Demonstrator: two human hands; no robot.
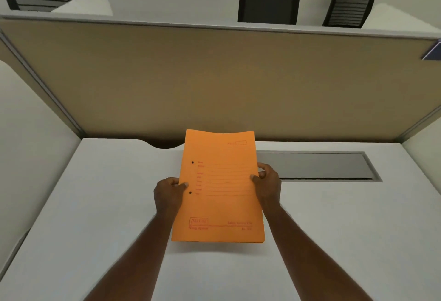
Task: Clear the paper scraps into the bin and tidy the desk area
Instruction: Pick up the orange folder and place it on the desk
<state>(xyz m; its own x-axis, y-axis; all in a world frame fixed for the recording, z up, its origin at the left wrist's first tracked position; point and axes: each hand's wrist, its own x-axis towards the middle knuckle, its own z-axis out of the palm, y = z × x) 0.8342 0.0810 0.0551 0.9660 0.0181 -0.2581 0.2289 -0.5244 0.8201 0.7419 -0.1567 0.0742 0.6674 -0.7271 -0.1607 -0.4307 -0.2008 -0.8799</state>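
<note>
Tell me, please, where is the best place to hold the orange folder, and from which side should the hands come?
Probably by its two long edges near mid-height, as both hands do now. The orange folder is thin, wide and held above the desk. The left hand pinches the punched-hole edge from the left; the right hand pinches the opposite edge. Two side grips should limit sagging.

Single head-worn wide-angle view, forward and down over the white desk (95,205) toward the partition (214,81)

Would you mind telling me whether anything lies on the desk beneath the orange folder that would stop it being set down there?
Nothing visible does. Both the left hand and right hand hold the orange folder above bare white desk. The dark cable tray sits off to the right.
</note>
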